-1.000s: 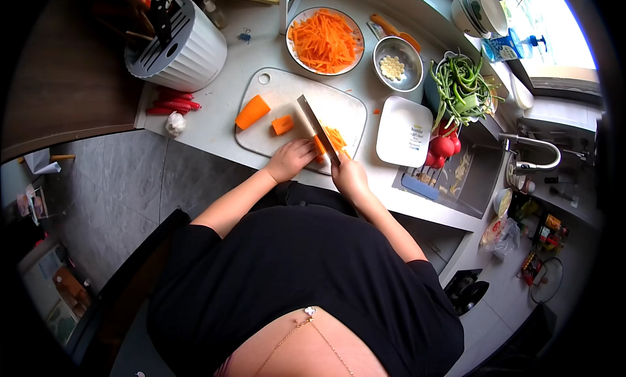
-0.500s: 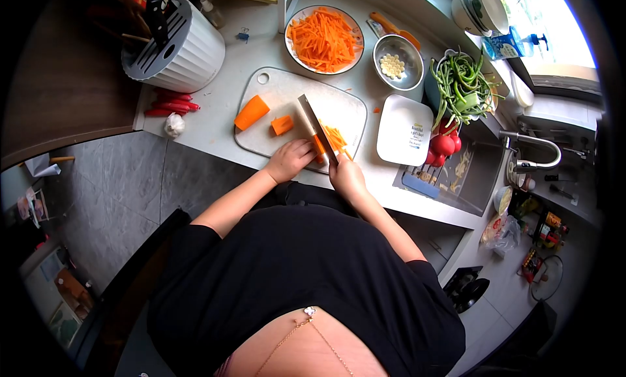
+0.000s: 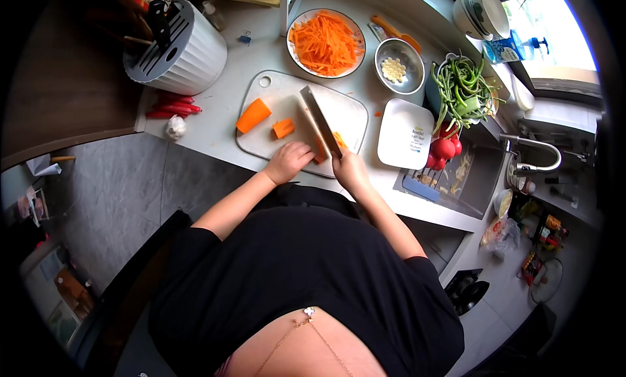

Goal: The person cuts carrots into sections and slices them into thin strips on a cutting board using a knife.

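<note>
My right hand [image 3: 351, 171] is closed round the handle of a cleaver [image 3: 318, 119], whose blade lies across the white cutting board [image 3: 264, 139]. My left hand [image 3: 289, 162] presses its fingertips on a carrot piece [image 3: 319, 151] just left of the blade. Some carrot shreds [image 3: 340, 139] show to the right of the cleaver, partly hidden by it. A large carrot chunk [image 3: 253, 115] and a smaller one [image 3: 283, 128] rest on the board's left half. Behind the board stands a plate [image 3: 291, 59] heaped with shredded carrot [image 3: 326, 43].
A metal bowl [image 3: 414, 82] of pale round pieces and a white tray [image 3: 404, 134] stand right of the board. Green beans [image 3: 464, 90] and red tomatoes [image 3: 443, 149] are near the sink [image 3: 471, 188]. Chillies [image 3: 175, 105], garlic [image 3: 175, 127] and a knife holder [image 3: 202, 54] are left.
The cleaver now hides more of the shreds, and fewer show on its right. My left hand has stayed almost in place on the carrot piece. The whole view has shifted slightly.
</note>
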`<state>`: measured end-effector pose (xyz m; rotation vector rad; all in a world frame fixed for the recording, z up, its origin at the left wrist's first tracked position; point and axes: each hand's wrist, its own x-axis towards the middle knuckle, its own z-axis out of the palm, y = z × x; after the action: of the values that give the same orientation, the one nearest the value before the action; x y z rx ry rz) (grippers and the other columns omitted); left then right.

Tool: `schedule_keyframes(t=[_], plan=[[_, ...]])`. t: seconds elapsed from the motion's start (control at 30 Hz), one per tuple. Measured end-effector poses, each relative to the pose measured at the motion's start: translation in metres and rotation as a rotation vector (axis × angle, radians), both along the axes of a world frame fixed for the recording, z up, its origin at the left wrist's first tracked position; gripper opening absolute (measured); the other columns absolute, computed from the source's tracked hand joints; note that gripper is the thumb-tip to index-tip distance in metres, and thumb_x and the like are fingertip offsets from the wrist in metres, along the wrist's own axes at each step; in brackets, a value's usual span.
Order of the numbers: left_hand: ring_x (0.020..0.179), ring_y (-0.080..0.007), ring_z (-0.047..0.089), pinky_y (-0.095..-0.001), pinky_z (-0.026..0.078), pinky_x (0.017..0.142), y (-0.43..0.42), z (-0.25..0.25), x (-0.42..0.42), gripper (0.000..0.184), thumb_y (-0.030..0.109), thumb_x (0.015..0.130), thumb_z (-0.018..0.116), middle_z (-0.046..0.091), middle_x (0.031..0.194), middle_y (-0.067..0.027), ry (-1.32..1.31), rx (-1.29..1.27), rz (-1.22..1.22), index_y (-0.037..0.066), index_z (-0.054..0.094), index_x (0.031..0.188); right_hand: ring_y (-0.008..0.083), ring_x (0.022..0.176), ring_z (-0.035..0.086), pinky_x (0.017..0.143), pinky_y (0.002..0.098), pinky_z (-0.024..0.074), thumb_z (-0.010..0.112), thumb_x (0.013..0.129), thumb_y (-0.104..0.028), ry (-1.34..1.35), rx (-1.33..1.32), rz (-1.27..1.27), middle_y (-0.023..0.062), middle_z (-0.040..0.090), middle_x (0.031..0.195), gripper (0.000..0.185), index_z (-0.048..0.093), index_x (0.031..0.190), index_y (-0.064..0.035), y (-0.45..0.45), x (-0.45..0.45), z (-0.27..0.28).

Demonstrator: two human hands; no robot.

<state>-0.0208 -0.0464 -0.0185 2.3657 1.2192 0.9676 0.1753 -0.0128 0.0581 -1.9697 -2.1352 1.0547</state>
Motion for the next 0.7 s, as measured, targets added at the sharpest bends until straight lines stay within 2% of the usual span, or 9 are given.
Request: schedule_keyframes(t=[0.1, 0.2, 0.57, 0.7], plan=[[0.090, -0.0265, 0.058, -0.0378, 0.047, 0.078, 0.006, 0.002, -0.004, 0.023, 0.010, 0.077, 0.055, 0.061, 0.097, -0.0068, -0.001, -0.229, -0.050, 0.008, 0.065, 0.098, 0.0432, 0.066, 0.061, 0.064, 0.0518, 0.0488, 0.052, 0.090, -0.021, 0.032, 0.043, -0.006, 0.0259, 0.062, 0.069, 0.024, 0.060, 0.086, 0.0015, -0.007, 0.005, 0.006], [0.089, -0.0258, 0.059, -0.0372, 0.046, 0.076, 0.006, 0.011, -0.004, 0.022, 0.011, 0.078, 0.055, 0.061, 0.096, -0.0057, -0.011, -0.077, -0.008, 0.009, 0.065, 0.097, 0.0432, 0.065, 0.061, 0.063, 0.0516, 0.0491, 0.052, 0.090, -0.021, 0.032, 0.041, 0.005, 0.0257, 0.061, 0.068, 0.024, 0.060, 0.085, 0.0015, -0.014, 0.000, 0.010], [0.092, -0.0265, 0.058, -0.0368, 0.046, 0.077, 0.006, 0.005, -0.008, 0.021, 0.010, 0.079, 0.054, 0.060, 0.098, -0.0063, -0.001, -0.048, -0.024, 0.008, 0.064, 0.097, 0.0435, 0.065, 0.062, 0.064, 0.0519, 0.0496, 0.051, 0.090, -0.022, 0.035, 0.053, -0.048, 0.0275, 0.061, 0.069, 0.026, 0.059, 0.087, 0.0025, -0.026, -0.003, -0.010], [0.092, -0.0268, 0.058, -0.0366, 0.045, 0.076, 0.006, 0.009, -0.008, 0.022, 0.010, 0.079, 0.054, 0.060, 0.099, -0.0061, -0.018, -0.119, -0.042, 0.008, 0.064, 0.099, 0.0439, 0.065, 0.062, 0.064, 0.0516, 0.0498, 0.051, 0.090, -0.022, 0.024, 0.002, -0.074, 0.0274, 0.062, 0.069, 0.026, 0.059, 0.086, 0.0030, -0.024, -0.009, 0.004]])
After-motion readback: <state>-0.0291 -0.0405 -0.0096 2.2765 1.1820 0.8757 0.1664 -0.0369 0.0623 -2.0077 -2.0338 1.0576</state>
